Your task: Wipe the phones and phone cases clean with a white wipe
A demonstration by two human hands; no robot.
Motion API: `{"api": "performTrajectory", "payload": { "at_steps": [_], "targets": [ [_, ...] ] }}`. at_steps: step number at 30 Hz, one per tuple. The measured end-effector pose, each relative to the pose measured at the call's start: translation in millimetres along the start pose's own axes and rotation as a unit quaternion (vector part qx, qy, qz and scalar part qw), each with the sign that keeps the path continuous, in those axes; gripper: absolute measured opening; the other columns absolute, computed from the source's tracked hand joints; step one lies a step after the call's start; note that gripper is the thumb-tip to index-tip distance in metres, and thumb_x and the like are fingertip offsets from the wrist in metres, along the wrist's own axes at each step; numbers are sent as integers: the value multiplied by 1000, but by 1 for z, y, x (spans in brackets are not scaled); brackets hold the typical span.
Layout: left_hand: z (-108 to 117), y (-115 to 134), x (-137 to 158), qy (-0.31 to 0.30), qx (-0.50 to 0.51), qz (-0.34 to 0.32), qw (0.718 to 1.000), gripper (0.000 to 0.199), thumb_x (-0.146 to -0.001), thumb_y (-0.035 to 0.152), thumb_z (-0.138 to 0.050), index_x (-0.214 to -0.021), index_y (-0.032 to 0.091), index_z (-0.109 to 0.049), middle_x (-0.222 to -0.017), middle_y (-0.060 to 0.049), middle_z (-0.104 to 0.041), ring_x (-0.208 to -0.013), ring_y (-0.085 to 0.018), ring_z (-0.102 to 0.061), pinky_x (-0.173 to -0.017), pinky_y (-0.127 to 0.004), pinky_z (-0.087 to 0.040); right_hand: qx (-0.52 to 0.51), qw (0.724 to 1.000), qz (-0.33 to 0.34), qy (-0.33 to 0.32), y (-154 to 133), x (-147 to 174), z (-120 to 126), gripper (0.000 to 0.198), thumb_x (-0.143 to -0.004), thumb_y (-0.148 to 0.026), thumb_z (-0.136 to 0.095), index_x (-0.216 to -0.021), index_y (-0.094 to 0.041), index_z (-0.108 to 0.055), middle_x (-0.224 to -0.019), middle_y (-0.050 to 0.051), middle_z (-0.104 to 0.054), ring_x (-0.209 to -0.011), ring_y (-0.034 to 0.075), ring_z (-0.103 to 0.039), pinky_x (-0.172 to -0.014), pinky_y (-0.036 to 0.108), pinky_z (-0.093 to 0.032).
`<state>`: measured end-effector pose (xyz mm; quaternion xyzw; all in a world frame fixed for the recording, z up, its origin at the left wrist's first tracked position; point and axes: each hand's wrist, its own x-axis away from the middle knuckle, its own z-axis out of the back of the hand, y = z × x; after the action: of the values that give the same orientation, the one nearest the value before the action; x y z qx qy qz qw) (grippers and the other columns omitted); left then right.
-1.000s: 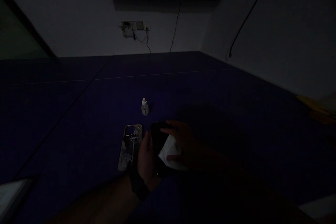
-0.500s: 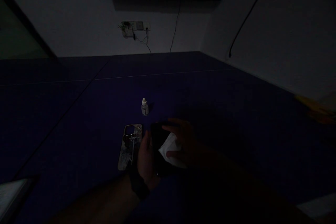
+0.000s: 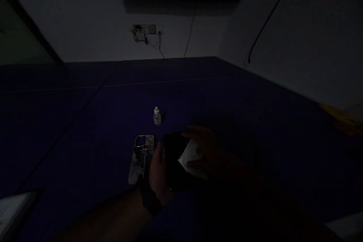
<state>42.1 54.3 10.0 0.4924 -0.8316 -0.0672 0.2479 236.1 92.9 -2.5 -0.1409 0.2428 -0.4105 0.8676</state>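
The room is very dark. My left hand (image 3: 157, 174) grips the left edge of a black phone (image 3: 173, 160) that lies on the dark blue table (image 3: 85, 128). My right hand (image 3: 207, 153) presses a white cloth (image 3: 190, 155) against the phone's face. A patterned phone case (image 3: 141, 158) lies flat just left of my left hand. A small clear bottle with a white cap (image 3: 157, 116) stands upright a little beyond the phone.
A white wall with a socket strip and hanging cables (image 3: 146, 32) rises behind the table. A pale object (image 3: 14, 206) sits at the table's near left corner, and something yellowish (image 3: 340, 119) lies at the far right.
My right hand and the white cloth have slid a little to the right and up across the phone. The left hand, case and bottle stay in place.
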Motion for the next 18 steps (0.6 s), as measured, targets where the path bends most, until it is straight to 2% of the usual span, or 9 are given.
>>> {"api": "performTrajectory", "payload": {
  "at_steps": [3,5,8,11,13,15,18],
  "targets": [
    [0,-1,1,19,11,-8,1000,55,-101,55,-46,-143,21,-59,-126,-12,-72,-118,-32,-67,-105,-46,-48,-13,997,25,-67,2,2,10,99,-73,-62,-85,-156,-34,-39,-160,15,-36,-147,40,-34,-114,61,-37],
    [0,-1,1,28,13,-7,1000,55,-101,55,-45,-141,20,-60,-125,-12,-73,-119,-32,-67,-104,-46,-48,-21,995,36,-86,-5,1,9,107,-66,-63,-89,-156,-34,-38,-160,14,-35,-147,40,-34,-114,60,-38],
    [1,-1,0,27,7,15,1000,59,-100,59,-43,-138,18,-63,-121,-13,-73,-119,-34,-66,-103,-47,-49,-14,997,37,-66,-16,-1,-5,107,-65,-67,-88,-154,-31,-42,-159,15,-37,-145,41,-35,-114,60,-39],
    [1,0,-1,24,-1,20,1000,58,-101,58,-40,-136,18,-64,-121,-13,-74,-119,-34,-66,-102,-48,-49,6,1000,18,-14,-15,-3,-12,91,-77,-67,-79,-152,-30,-43,-157,16,-40,-144,40,-38,-114,61,-38],
    [0,0,0,21,1,3,1000,55,-102,56,-42,-136,19,-64,-123,-12,-73,-120,-33,-66,-103,-47,-49,14,1000,2,14,-8,-3,-8,83,-83,-64,-75,-151,-31,-44,-157,16,-41,-144,40,-39,-114,63,-37],
    [-1,0,0,26,7,-10,1000,53,-101,55,-45,-138,20,-63,-124,-11,-73,-120,-32,-66,-105,-46,-48,11,1000,-1,-2,-2,-1,2,87,-78,-63,-80,-151,-32,-45,-157,16,-40,-144,42,-38,-113,64,-37],
    [-1,0,1,40,13,-6,999,54,-100,55,-48,-140,21,-61,-125,-11,-73,-120,-32,-67,-106,-46,-47,-11,998,29,-56,-5,0,10,101,-68,-65,-87,-153,-32,-42,-158,16,-38,-145,42,-36,-112,62,-39]
  ]
}}
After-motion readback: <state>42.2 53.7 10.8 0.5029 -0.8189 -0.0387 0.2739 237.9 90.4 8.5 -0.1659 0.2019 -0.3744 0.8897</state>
